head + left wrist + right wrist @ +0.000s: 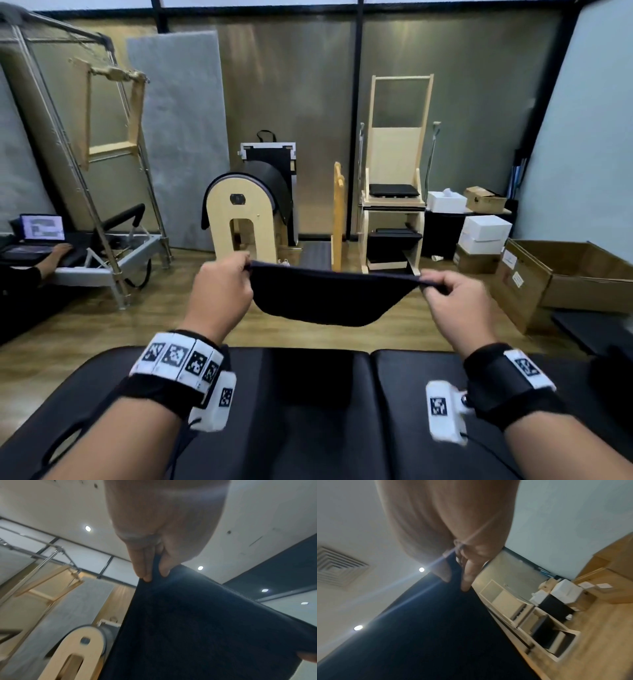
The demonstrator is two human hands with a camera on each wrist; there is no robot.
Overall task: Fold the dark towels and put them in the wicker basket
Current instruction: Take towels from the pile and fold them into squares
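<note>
A dark navy towel [329, 298] hangs in the air above the far edge of a black padded table [308, 411], its top edge pulled taut between both hands. My left hand [222, 287] pinches the towel's left top corner [154, 566] between thumb and fingers. My right hand [455, 298] pinches the right top corner [455, 566] the same way. In both wrist views the towel [197, 628] drops away below the fingers as a broad dark sheet [436, 628]. No wicker basket shows in any view.
Beyond the table lie a wooden floor, a curved wooden barrel [246, 212], a tall wooden chair [394, 192], white boxes [484, 233] and an open cardboard box [565, 274]. At far left another person's hand [56, 255] rests by a laptop [41, 229].
</note>
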